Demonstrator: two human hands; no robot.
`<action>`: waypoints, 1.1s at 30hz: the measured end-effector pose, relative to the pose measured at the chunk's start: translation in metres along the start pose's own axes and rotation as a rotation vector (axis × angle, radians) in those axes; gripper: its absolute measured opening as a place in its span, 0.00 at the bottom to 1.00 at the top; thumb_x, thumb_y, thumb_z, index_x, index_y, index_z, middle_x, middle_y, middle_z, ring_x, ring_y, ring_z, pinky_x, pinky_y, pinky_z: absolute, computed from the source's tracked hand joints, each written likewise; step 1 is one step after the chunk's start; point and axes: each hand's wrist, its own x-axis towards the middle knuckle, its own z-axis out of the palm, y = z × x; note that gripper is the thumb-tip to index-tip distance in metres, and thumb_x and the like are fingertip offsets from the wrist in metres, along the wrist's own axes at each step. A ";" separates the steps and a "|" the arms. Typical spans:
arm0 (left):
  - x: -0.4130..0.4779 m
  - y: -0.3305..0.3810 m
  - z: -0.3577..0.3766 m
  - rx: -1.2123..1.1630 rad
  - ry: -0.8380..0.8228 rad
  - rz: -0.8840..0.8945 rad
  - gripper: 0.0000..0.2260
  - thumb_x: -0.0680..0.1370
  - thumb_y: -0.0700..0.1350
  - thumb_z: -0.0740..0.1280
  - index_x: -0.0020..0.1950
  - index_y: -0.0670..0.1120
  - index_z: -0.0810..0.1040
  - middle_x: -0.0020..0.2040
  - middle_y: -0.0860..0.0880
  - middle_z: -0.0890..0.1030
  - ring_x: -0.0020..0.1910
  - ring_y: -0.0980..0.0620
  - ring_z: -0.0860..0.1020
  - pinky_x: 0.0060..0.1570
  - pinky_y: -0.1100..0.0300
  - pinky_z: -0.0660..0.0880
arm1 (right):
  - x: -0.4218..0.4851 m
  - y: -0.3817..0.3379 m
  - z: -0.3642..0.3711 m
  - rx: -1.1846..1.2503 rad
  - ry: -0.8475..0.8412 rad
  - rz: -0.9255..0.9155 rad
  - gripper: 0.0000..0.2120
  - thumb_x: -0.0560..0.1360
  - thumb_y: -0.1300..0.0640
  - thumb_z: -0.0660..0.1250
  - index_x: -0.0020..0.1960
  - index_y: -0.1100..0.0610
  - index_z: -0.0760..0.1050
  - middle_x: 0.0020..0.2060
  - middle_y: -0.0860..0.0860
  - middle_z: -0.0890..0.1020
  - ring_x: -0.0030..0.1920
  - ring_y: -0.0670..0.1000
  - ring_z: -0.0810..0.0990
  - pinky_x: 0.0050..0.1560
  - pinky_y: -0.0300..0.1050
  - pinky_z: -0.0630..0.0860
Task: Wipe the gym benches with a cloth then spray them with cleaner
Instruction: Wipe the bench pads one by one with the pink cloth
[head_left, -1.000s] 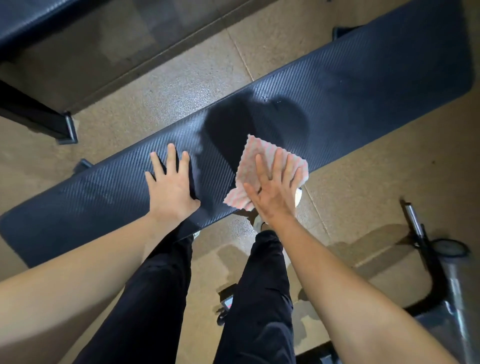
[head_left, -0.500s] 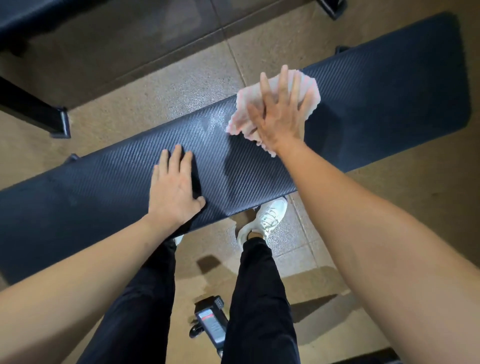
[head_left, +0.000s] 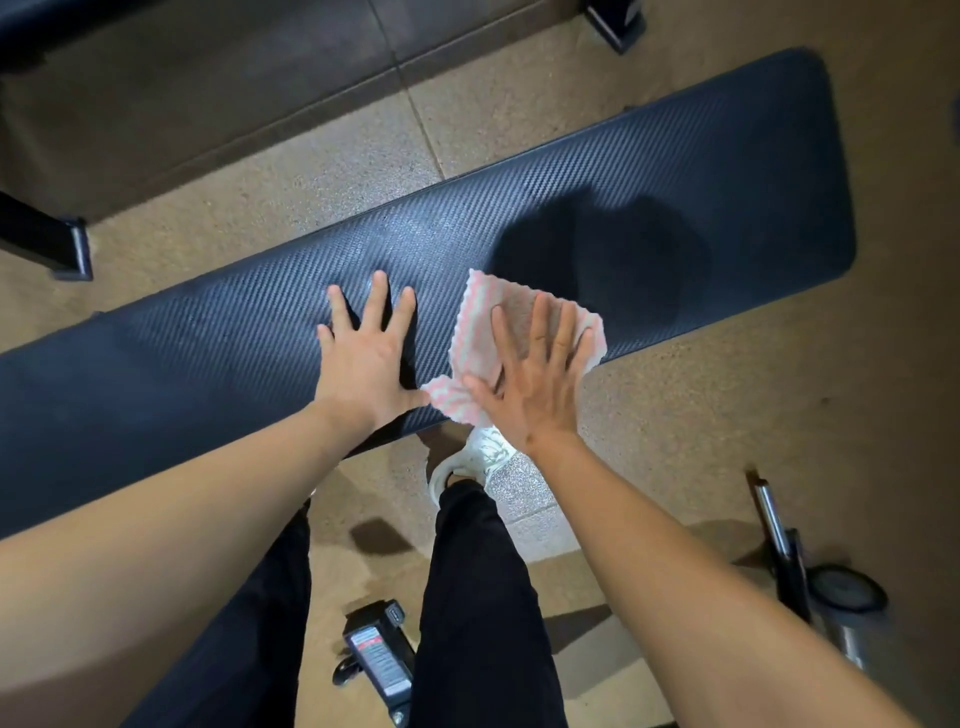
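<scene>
One cloth (head_left: 475, 335) beneath splayed right fingers (head_left: 540, 325)

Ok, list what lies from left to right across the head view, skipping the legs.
Frame foot → left hand → cloth, with the right hand flat on it → metal bar.
</scene>
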 end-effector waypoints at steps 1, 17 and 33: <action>0.001 0.000 -0.001 0.011 -0.022 0.001 0.60 0.64 0.68 0.77 0.83 0.52 0.43 0.83 0.47 0.40 0.78 0.26 0.43 0.71 0.25 0.59 | 0.009 0.002 -0.004 -0.001 0.002 -0.003 0.43 0.76 0.26 0.52 0.83 0.45 0.42 0.81 0.62 0.42 0.80 0.69 0.39 0.74 0.75 0.41; 0.003 0.022 -0.018 -0.032 -0.054 -0.119 0.56 0.65 0.60 0.81 0.82 0.49 0.51 0.83 0.45 0.46 0.79 0.28 0.48 0.72 0.32 0.63 | 0.133 0.067 -0.067 0.003 0.093 0.008 0.34 0.81 0.33 0.45 0.83 0.47 0.47 0.82 0.59 0.48 0.81 0.66 0.45 0.76 0.73 0.43; 0.082 0.129 -0.053 0.028 0.146 0.159 0.51 0.68 0.66 0.75 0.83 0.50 0.55 0.83 0.43 0.52 0.80 0.32 0.52 0.75 0.34 0.59 | 0.073 0.119 -0.041 0.106 0.079 0.256 0.38 0.79 0.30 0.50 0.83 0.48 0.50 0.81 0.63 0.43 0.80 0.70 0.41 0.75 0.74 0.40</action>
